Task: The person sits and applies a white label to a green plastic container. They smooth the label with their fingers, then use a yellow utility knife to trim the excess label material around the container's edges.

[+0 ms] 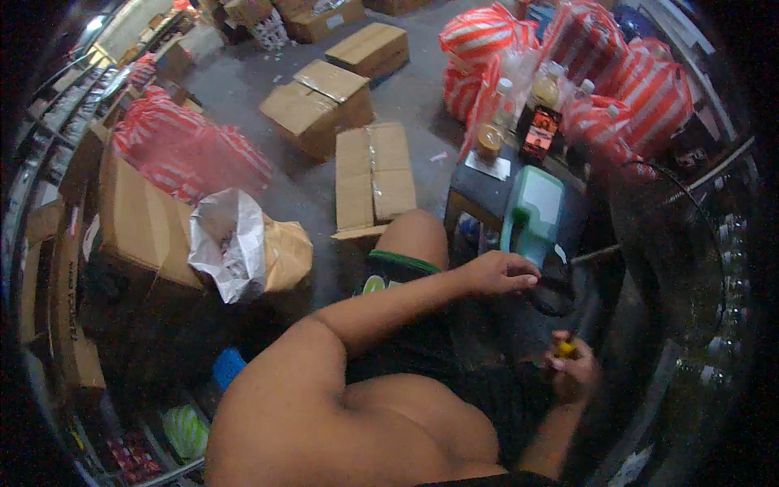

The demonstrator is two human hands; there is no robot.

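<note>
My left hand (502,273) reaches over my lap to the lower edge of a translucent green plastic container (534,207); the blur hides whether its fingers touch it. Lower right, my right hand (572,365) has its fingers curled around a small yellow object (566,349) whose kind is unclear. The container rests on a dark stool or small table (475,189). Behind it stand a bottle with amber liquid (490,137), another bottle with pale contents (546,88) and a phone (541,133) with its screen lit. A dark cable or strap loops below the container.
Cardboard boxes (316,103) lie on the floor ahead. Red-and-white striped plastic bags (645,91) are piled at the upper right, with more striped bags (182,146) at the left. An open white sack (228,243) stands beside a large carton (146,219). Shelving lines both sides.
</note>
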